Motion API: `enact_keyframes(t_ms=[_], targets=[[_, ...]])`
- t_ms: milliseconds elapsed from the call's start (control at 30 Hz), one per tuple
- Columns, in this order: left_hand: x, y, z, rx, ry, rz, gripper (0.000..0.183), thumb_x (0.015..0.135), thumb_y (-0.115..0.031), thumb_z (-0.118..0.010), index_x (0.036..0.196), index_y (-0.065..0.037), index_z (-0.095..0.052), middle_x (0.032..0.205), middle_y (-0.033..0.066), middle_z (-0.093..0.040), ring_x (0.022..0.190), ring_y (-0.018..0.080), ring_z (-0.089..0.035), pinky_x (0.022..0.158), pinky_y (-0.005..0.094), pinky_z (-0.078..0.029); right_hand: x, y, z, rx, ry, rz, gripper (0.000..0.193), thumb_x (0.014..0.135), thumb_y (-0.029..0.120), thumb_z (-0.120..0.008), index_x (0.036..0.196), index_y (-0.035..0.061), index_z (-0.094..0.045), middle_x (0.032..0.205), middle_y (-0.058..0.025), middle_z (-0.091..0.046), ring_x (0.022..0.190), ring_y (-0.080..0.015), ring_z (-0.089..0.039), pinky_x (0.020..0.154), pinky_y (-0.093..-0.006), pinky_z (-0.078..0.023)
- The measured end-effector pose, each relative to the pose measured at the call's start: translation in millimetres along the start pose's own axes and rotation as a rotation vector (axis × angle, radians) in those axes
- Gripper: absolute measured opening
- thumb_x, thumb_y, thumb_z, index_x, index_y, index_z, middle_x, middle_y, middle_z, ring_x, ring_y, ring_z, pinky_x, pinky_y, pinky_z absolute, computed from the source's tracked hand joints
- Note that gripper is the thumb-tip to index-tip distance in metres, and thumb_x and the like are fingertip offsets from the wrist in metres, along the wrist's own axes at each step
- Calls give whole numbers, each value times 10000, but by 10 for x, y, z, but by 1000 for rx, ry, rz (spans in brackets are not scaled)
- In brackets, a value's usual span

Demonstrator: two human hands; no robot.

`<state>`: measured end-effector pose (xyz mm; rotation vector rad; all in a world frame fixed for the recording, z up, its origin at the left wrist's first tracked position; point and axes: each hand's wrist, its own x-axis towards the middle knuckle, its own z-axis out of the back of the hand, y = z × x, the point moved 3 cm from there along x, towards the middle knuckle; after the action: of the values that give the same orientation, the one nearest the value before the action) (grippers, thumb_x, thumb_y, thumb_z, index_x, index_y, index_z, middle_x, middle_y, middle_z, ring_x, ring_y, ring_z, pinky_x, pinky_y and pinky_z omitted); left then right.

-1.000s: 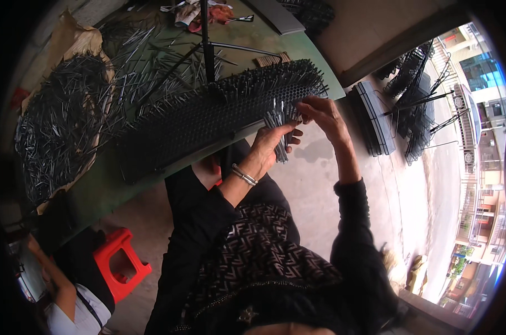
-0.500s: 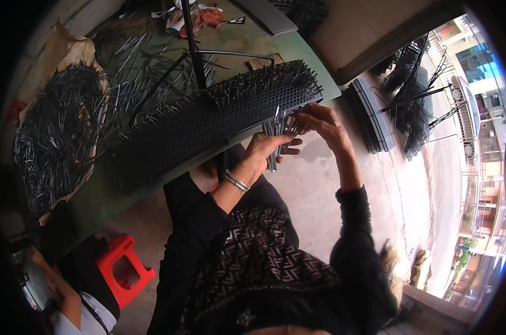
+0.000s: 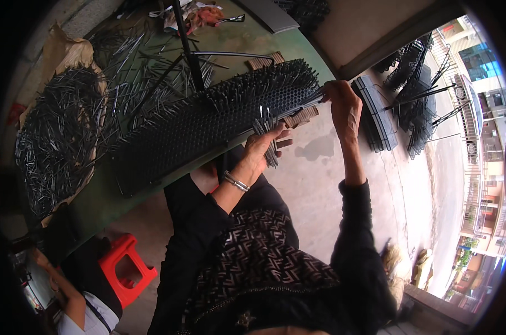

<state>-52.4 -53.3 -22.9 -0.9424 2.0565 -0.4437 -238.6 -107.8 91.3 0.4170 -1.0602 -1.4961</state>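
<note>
My left hand (image 3: 257, 152) is closed around a bundle of thin grey rods (image 3: 267, 125), just off the near edge of a long black panel. This panel (image 3: 225, 120) is full of small holes in a honeycomb pattern and lies slanted on the green table. Many short dark rods (image 3: 264, 84) stand up in its far rows, while the nearer holes look bare. At the panel's right end my right hand (image 3: 343, 100) has its fingertips pinched together against the edge. Whatever they pinch is too small to make out.
Loose rods (image 3: 152, 64) lie scattered on the green table (image 3: 116, 204), beside a torn brown sack (image 3: 60, 134) heaped with more. A black metal stand (image 3: 194, 64) rises behind the panel. Grey racks (image 3: 376, 114) stand on the floor at right. Another person sits by a red stool (image 3: 124, 268).
My right hand has moved from the bundle up and right to the panel's end. My left hand has shifted slightly left with the rods, and a piece of cardboard now shows beside it.
</note>
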Motion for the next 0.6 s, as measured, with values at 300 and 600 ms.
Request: enact_keyframes(t_ms=[300, 600], targets=[[107, 59, -61, -212, 107, 42, 248, 936, -215, -632, 1145, -81, -624, 1092, 119, -683, 999, 236, -672, 792, 343, -536, 398, -302, -231, -27, -109, 230, 127, 909, 117, -596, 964, 25, -664, 770, -74, -663, 665, -122, -628, 621, -267, -476], [93, 56, -55, -257, 108, 69, 273, 952, -246, -605, 1180, -95, -586, 1125, 150, -641, 1055, 296, -632, 843, 523, -546, 415, -232, -294, -180, -141, 348, 48, 897, 55, -560, 880, 42, -604, 762, -162, -620, 704, -317, -624, 644, -388, -483]])
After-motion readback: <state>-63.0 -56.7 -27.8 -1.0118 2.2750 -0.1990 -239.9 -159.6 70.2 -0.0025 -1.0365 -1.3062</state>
